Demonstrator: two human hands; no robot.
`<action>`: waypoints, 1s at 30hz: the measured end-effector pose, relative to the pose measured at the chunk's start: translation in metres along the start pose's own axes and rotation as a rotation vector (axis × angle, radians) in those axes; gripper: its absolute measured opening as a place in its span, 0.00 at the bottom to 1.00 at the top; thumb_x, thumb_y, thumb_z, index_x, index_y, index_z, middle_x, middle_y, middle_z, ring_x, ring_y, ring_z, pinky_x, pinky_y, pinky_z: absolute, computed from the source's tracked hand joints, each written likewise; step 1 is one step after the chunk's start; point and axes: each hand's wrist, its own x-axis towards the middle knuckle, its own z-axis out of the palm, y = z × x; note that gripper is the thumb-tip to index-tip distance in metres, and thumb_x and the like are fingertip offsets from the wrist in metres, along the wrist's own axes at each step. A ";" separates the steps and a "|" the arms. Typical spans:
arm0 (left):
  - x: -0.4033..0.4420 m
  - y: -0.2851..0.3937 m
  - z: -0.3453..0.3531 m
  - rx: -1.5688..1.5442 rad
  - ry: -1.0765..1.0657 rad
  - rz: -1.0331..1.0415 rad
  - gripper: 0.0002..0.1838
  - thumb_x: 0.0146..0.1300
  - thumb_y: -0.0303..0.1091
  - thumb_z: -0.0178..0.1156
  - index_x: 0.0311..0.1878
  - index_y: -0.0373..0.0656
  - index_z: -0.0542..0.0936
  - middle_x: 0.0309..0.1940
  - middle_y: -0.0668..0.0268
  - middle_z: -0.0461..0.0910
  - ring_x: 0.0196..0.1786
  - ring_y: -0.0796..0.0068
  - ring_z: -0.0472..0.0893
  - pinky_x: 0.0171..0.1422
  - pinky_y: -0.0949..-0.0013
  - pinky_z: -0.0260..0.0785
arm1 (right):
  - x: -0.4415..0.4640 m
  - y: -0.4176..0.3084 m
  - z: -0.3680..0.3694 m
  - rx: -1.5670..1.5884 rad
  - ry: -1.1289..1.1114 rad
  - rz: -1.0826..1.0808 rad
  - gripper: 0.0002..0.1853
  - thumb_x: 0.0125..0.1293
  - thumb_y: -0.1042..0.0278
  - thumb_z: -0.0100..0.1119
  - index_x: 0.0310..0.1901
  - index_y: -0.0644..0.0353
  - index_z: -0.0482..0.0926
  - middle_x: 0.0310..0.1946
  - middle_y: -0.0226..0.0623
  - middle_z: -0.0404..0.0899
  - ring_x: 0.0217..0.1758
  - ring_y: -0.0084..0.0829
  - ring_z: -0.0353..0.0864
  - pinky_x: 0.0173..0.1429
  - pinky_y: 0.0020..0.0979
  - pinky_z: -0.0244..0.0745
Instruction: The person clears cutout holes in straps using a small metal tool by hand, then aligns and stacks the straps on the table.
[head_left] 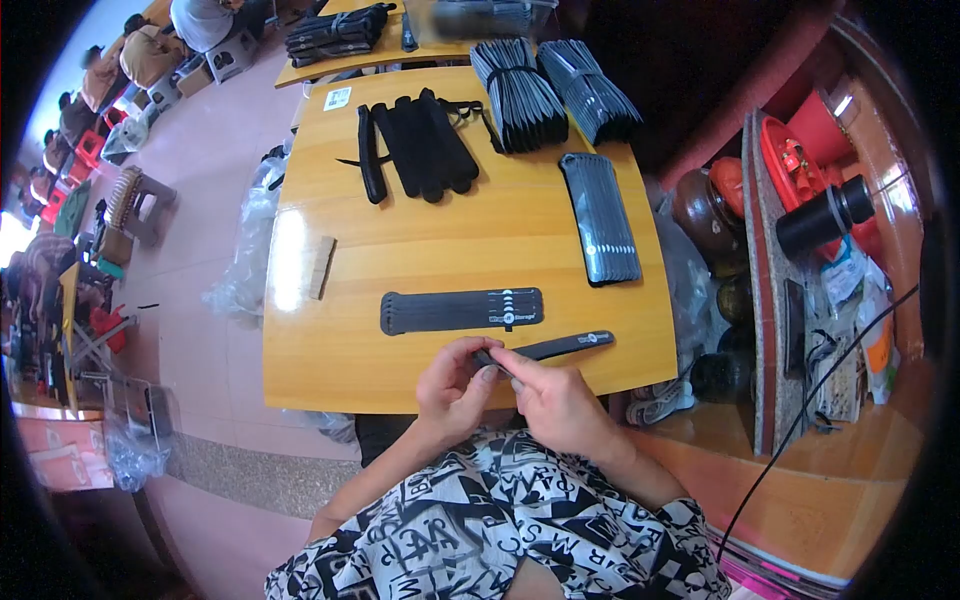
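Note:
A dark strap [570,345] with a white printed label lies at the table's front edge, its near end between both hands. My left hand [455,385] is closed around that end, with thumb and index finger pinching it. My right hand [555,400] also grips the strap, its index finger pointing toward the left fingertips. Just beyond the hands lies a flat row of dark straps [460,311] with white labels, side by side. The very tip of the held strap is partly hidden by the fingers.
On the wooden table [350,365] are a small wooden block [323,267], black straps [425,145], a wrapped strap pack [601,220] and bundles [520,95] at the back. Right of it stands a shelf with a black cylinder [825,217]. People [150,55] sit far left.

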 end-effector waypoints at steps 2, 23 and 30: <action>-0.001 0.000 0.000 -0.024 0.039 -0.022 0.15 0.61 0.20 0.52 0.51 0.30 0.67 0.48 0.53 0.74 0.49 0.69 0.75 0.55 0.68 0.69 | -0.002 -0.013 0.002 -0.316 -0.019 -0.028 0.22 0.58 0.77 0.47 0.56 0.59 0.71 0.23 0.49 0.76 0.24 0.49 0.76 0.29 0.43 0.71; -0.007 0.015 -0.009 -0.010 0.022 -0.048 0.13 0.63 0.26 0.54 0.49 0.31 0.70 0.45 0.56 0.76 0.43 0.72 0.77 0.48 0.71 0.72 | 0.002 0.000 0.004 0.446 -0.253 0.183 0.19 0.66 0.74 0.45 0.59 0.55 0.71 0.18 0.23 0.66 0.21 0.16 0.63 0.27 0.20 0.64; -0.007 0.020 -0.013 0.078 -0.031 0.033 0.13 0.62 0.20 0.51 0.49 0.29 0.69 0.46 0.51 0.75 0.46 0.67 0.77 0.49 0.68 0.72 | 0.005 -0.003 -0.010 0.817 -0.393 0.368 0.19 0.66 0.75 0.45 0.59 0.58 0.69 0.20 0.27 0.69 0.17 0.13 0.59 0.20 0.15 0.53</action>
